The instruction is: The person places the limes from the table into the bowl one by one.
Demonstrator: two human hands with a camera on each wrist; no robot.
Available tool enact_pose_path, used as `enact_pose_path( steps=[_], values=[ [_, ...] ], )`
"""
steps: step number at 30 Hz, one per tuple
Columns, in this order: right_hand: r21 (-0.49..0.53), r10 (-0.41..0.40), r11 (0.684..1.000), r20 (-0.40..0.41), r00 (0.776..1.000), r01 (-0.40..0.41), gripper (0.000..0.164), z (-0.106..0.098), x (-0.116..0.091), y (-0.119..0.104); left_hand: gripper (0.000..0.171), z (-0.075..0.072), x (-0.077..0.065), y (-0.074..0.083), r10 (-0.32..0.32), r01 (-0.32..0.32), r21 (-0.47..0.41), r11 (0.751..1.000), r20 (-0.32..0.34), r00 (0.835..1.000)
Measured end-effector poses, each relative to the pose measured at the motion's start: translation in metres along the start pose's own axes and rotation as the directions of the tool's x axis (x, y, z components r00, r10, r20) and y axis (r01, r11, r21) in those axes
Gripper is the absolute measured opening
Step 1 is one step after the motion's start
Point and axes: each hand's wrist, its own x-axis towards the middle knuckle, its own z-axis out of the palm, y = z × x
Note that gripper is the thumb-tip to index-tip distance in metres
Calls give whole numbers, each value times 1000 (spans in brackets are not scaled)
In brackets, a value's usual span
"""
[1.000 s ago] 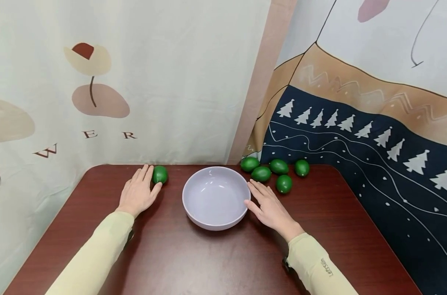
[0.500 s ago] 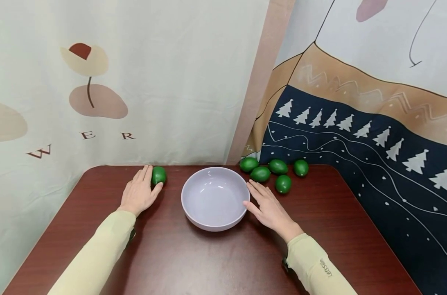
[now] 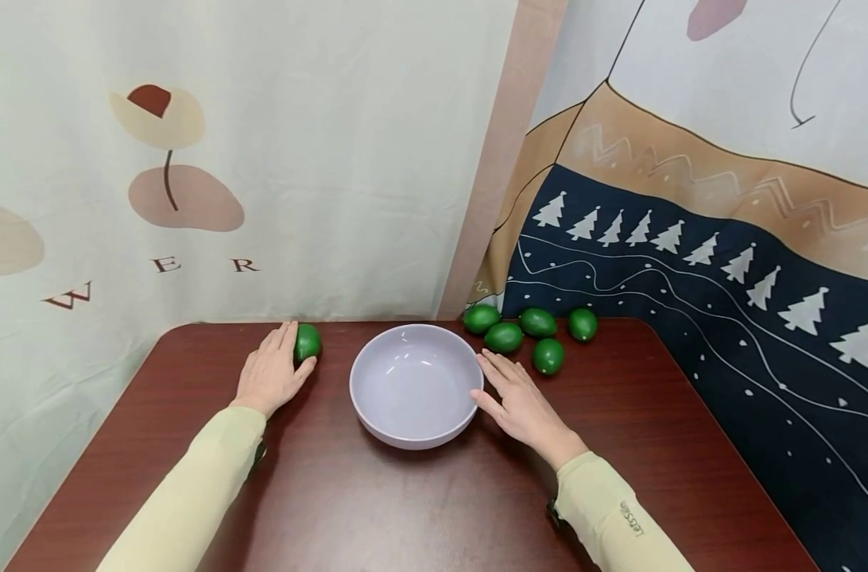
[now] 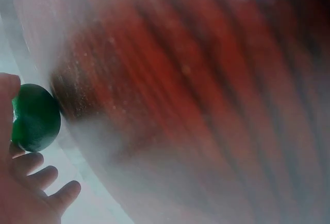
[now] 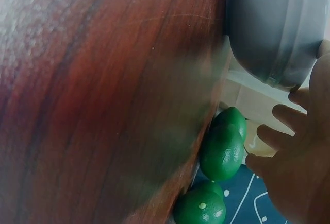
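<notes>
A green lime [image 3: 308, 342] lies at the table's far left edge, against my left hand [image 3: 271, 373]. That hand's fingers stretch straight along the lime's left side, with the thumb at its near side. In the left wrist view the lime [image 4: 37, 118] shows between the thumb and the spread fingers. A pale lilac bowl [image 3: 416, 389] stands upright at the middle of the table with nothing inside. My right hand [image 3: 523, 405] lies beside the bowl's right side, fingers extended and fingertips at the rim. Spread fingers [image 5: 276, 137] appear close to the bowl's wall [image 5: 268, 23] in the right wrist view.
Several more limes [image 3: 504, 338] cluster at the far edge, just beyond the right hand. The dark red-brown wooden table [image 3: 405, 508] ends at a pale curtain [image 3: 334, 159] behind, and a navy tree-patterned cloth [image 3: 691, 318] hangs on the right.
The view has shifted slightly, so everything sits a little further left in the frame. Hands, bowl and limes keep their places relative to one another.
</notes>
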Motion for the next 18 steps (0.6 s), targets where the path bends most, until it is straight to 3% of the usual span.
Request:
enact_pose_path(
  steps=[12, 18],
  values=[
    [-89, -10, 996, -2, 1000, 10, 66, 0, -1, 2, 65, 0, 1, 1, 22, -24, -36, 999, -55, 998],
    [-104, -26, 994, -8, 1000, 25, 66, -2, -2, 1, 64, 0, 1, 4, -2, 0, -43, 999, -48, 999]
  ],
)
